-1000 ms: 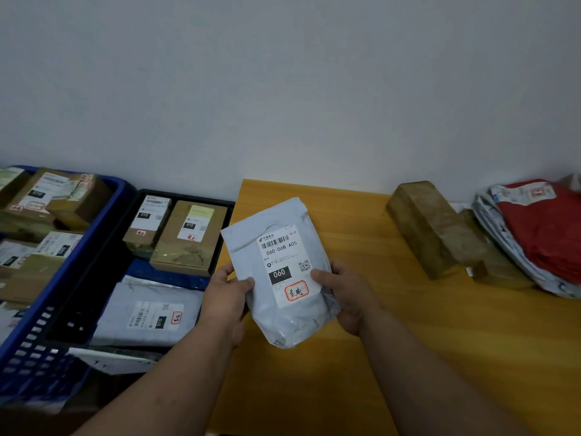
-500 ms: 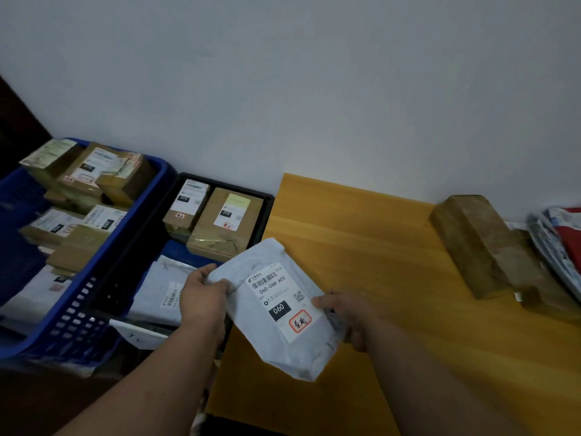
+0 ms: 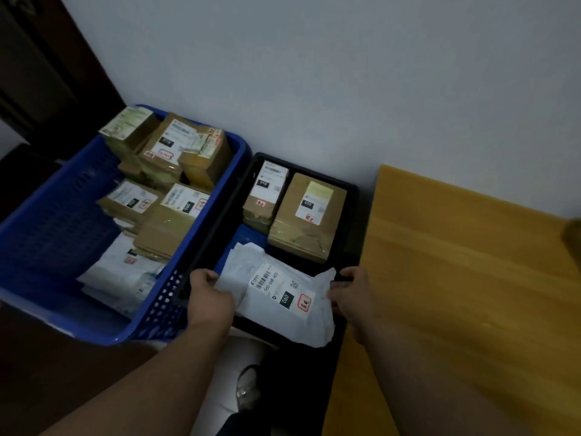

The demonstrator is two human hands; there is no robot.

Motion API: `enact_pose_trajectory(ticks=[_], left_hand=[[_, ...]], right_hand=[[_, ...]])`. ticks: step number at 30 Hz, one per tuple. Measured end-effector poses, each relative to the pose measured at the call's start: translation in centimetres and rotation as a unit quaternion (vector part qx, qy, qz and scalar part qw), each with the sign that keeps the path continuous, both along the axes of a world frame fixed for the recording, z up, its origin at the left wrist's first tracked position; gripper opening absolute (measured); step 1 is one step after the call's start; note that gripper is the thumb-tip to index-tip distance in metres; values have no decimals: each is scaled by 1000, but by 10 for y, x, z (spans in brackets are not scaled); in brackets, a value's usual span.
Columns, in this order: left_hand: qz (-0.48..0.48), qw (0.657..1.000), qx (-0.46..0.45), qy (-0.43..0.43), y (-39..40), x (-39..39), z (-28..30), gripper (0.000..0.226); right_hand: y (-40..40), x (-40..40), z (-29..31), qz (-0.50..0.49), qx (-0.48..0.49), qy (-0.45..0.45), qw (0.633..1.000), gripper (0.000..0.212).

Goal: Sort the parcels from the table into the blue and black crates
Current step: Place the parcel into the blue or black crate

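Grey mailer bag held over the black crate

The grey mailer bag (image 3: 283, 297), labelled "060-068-A05" and "060", sits between both hands inside the black crate (image 3: 352, 196); the left hand (image 3: 209, 294) pinches its left edge, the right hand (image 3: 350, 289) apparently grips its right corner, fingers partly hidden.

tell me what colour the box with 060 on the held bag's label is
Black with white digits, on the bag's white label; the head view shows it.
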State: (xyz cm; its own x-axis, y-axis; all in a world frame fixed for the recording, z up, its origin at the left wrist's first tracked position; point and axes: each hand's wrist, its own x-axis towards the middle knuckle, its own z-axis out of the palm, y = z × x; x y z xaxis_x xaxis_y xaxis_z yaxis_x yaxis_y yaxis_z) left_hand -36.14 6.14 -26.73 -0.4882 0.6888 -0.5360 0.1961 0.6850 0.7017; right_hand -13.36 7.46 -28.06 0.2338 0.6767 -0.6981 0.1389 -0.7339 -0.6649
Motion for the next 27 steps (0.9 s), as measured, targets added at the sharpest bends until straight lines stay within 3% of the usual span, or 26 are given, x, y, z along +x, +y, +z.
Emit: enact_pose_trajectory(ticks=[6,11,17,21,23,27], left_hand=[[-113,992,-35,48,20,-40,-30,33],[-105,994,-26,6,36,-42,-38,32],[-77,993,0,-92,56,-25,-34,37],[-93,994,-3,-55,62,-29,-38,44],[-142,989,-46,7,59,-38,-45,47],[-260,944,-195,58,44,-52,-69,45]], right_hand=[[19,-55,-27,82,-7,-40,996,23],[21,-73,-38,84,-32,-4,996,31],[18,-65,-46,55,-70,-21,996,19],[15,-61,-48,32,-71,-28,997,15],[14,-62,-48,31,-80,-21,996,18],[9,-64,-50,45,-95,-7,994,23]])
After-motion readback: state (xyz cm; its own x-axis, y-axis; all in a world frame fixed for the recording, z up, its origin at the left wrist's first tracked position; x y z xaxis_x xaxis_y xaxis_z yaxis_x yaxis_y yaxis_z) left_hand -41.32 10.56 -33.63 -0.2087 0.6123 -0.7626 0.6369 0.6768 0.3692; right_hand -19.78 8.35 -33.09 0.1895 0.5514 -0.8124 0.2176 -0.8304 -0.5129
